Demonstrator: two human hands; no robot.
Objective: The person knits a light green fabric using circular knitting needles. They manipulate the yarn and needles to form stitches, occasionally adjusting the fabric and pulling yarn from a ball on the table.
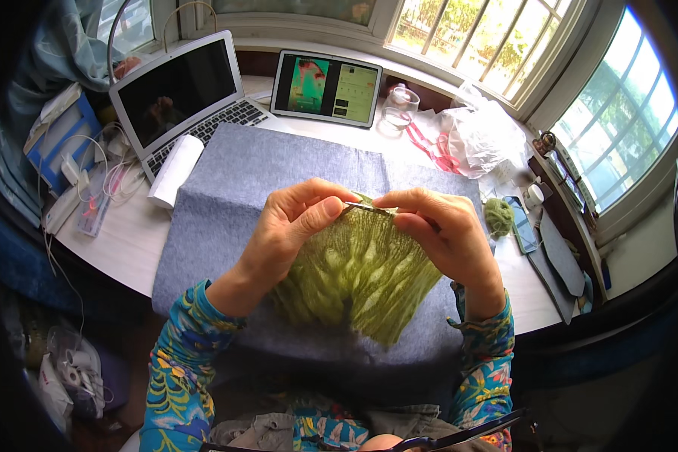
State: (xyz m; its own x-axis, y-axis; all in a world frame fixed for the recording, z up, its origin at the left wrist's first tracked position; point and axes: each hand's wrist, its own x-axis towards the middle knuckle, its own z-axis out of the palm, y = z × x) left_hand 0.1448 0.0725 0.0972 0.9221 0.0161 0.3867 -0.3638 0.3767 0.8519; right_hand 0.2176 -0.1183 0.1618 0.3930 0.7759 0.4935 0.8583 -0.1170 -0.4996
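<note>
Green knitted lace fabric point(367, 271) hangs from metal knitting needles point(367, 208) held up between both hands, above a blue-grey felt cloth point(231, 164) on the desk. My left hand point(294, 226) pinches the needle and the fabric's top edge with thumb and forefinger. On the other side, my right hand point(440, 226) grips the needle and the knitting's edge, its fingers bent. The needle tips meet near the middle, where the stitches are too small to tell apart. A ball of green yarn point(498, 217) lies on the desk to the right of my right hand.
An open laptop point(178, 85), a paper roll point(176, 169) and a lit tablet point(326, 87) stand at the back and left. Further right are a glass jar point(400, 107), a plastic bag point(486, 135), a phone point(521, 225) and grey flat pieces point(559, 254). Cables point(104, 164) lie at the left.
</note>
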